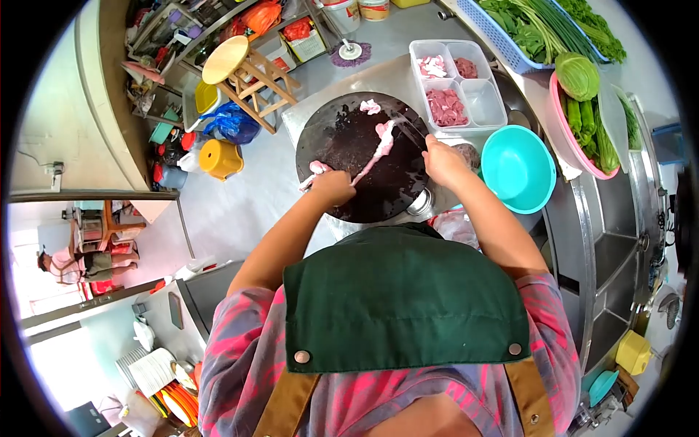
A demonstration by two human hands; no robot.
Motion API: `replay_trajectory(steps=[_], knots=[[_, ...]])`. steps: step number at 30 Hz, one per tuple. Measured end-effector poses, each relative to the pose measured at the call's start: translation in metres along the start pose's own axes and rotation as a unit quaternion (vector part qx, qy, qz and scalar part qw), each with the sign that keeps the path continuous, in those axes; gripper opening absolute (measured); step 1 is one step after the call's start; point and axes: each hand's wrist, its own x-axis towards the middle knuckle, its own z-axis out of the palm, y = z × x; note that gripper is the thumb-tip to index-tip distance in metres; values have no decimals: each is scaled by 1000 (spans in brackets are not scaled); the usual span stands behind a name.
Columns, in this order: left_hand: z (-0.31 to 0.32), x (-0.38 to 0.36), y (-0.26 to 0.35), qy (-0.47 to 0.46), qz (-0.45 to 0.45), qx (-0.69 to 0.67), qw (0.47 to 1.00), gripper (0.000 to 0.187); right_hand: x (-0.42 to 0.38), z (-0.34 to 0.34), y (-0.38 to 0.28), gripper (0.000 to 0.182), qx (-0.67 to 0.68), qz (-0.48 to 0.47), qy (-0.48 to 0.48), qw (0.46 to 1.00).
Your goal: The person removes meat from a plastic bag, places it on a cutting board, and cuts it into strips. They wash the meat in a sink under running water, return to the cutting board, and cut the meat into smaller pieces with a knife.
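A round dark chopping board (328, 138) lies in front of me. A long pale strip of fatty meat (377, 154) runs across it, and my left hand (333, 188) is closed on its near end. Past those fingers, a pinkish-white piece (317, 169) shows at the board's left side. My right hand (444, 162) is wrapped round a knife, whose thin shiny blade (411, 130) points up and left over the board, close to the strip's far end. The handle is hidden in the fist. One small pale piece of meat (370, 107) lies near the board's far edge.
A clear divided container (484, 131) with cut meat stands behind right. Next to it are a turquoise basin (518, 169) and a pink basin (608, 173) of green vegetables. A wooden stool (227, 60) and yellow stool (220, 159) stand left. Another person (84, 266) is beyond the doorway.
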Motion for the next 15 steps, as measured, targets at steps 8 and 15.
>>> replay_trajectory(steps=[8,15], knots=[[-89,-76,-43,53,141,-501,852,26,0,-4,5,17,11,3,-10,1000],[-167,-83,13,168,205,-414,871,20,-3,17,25,32,162,-3,23,987]])
